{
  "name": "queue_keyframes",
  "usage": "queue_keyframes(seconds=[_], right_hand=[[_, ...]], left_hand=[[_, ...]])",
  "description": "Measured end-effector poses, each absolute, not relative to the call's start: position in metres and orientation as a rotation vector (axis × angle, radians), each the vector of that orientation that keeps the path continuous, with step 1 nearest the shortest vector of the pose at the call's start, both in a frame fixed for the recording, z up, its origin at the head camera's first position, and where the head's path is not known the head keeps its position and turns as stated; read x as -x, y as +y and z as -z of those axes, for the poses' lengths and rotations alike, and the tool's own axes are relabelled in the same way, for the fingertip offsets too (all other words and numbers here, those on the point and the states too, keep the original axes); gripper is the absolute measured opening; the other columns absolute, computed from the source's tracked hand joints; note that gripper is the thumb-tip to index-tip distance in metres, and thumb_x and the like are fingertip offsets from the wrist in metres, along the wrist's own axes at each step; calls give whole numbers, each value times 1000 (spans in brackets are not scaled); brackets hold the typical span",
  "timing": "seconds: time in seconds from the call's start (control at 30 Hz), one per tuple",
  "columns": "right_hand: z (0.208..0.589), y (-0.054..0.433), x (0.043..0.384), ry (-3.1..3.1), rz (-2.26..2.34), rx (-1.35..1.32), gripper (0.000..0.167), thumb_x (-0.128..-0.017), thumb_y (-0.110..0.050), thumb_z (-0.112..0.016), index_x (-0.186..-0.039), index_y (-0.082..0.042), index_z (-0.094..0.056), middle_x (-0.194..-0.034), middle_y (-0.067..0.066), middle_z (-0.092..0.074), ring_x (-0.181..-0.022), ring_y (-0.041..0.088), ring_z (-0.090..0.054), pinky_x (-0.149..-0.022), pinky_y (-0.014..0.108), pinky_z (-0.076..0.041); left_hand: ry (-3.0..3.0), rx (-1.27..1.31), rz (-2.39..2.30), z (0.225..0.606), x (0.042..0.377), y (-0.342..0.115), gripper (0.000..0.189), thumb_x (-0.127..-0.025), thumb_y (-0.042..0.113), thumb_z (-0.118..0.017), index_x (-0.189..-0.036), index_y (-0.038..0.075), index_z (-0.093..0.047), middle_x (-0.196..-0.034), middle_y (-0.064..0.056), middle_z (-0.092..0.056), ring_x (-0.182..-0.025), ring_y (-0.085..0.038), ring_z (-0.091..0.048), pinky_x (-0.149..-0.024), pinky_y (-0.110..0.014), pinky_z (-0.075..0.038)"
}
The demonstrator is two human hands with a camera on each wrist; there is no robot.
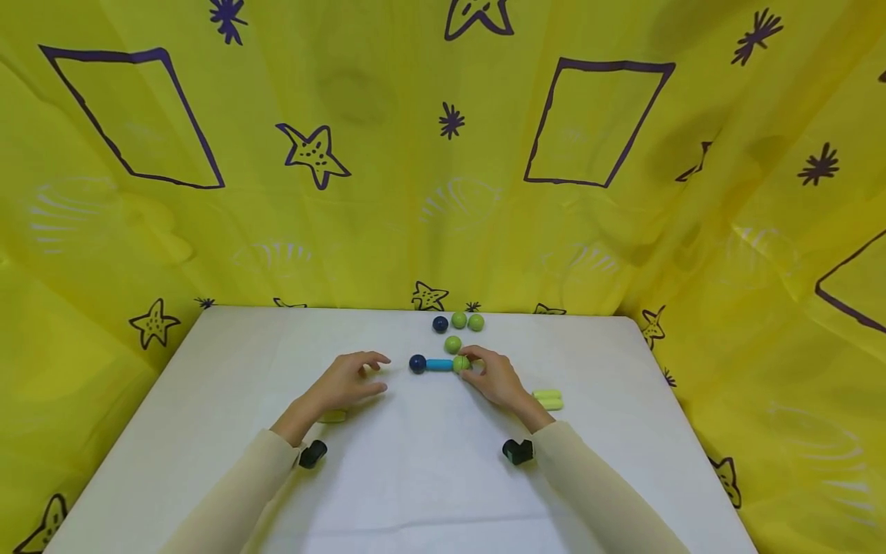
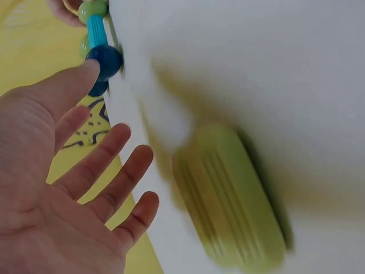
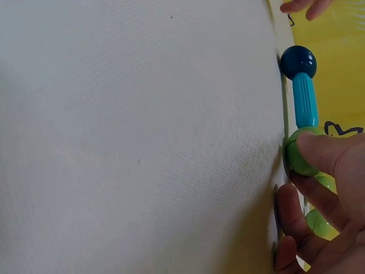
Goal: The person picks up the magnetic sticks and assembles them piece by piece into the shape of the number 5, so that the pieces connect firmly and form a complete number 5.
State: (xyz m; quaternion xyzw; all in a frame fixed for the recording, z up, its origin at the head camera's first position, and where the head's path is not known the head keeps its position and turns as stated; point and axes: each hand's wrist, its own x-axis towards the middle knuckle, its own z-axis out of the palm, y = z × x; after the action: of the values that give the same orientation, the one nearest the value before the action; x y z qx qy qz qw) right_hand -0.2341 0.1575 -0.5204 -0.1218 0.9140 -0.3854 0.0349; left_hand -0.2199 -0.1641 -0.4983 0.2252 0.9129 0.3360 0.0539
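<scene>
1. The green ball [image 3: 295, 155] is round, smooth and glossy, with a thin seam line across it; it sits near the middle of the counter [image 1: 429, 477], toward its far side.
2. The right hand [image 1: 494, 378] has thumb and fingers clamped on that ball from the right.
3. To the ball's left lies the blue rod [image 1: 439, 365], short, bright and plastic-looking, with lengthwise grooves; its right end meets the ball.
4. The navy ball [image 1: 418, 364], dark and shiny, meets the rod's left end, so the three form a straight row.
5. The left hand [image 1: 346, 379] is left of the row, apart from it, its fingers spread and holding nothing.
6. Just beyond the row is a loose green ball [image 1: 453, 344]; farther still, a second navy ball [image 1: 440, 325] stands left of two green balls [image 1: 475, 322].
7. Pale green rods [image 1: 547, 395] lie side by side to the right; grooved light-green rods [image 2: 234, 200] lie below the left hand.
8. A white, finely textured cloth covers the counter; yellow curtains [image 1: 388, 231] with dark-purple starfish and outlined four-sided shapes surround it.
</scene>
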Motion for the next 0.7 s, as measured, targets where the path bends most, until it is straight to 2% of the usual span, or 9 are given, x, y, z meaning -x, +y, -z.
queue_keyframes(seconds=[0.27,0.5,0.7], right_hand=[[519,157,233,2816,1169,355,35,-95,-16,-75,-128,-16,-68,-122,7,-71,-67,16,-53,-67,32,-46],[519,157,232,2807,1187,377,34,-95,-15,-75,-128,-16,-68,-121,8,-71,-67,15,-53,-66,32,-46],[518,156,232,2808,1193,374,34,-95,-15,-75,-128,-16,-68,-121,8,-71,-68,16,-53,-67,33,-46]], left_hand=[[2746,-732,-1009,493,210,-203,34,-88,22,-82,-117,8,-72,-98,-7,-70,-85,-20,-60,-80,-39,-50],[2725,-763,-993,492,201,-233,29,-88,13,-81,-115,7,-72,-92,-2,-68,-81,-17,-61,-75,-34,-51],[2728,-794,-959,496,198,-243,26,-88,7,-80,-113,5,-73,-89,-2,-67,-79,-15,-59,-74,-33,-52]])
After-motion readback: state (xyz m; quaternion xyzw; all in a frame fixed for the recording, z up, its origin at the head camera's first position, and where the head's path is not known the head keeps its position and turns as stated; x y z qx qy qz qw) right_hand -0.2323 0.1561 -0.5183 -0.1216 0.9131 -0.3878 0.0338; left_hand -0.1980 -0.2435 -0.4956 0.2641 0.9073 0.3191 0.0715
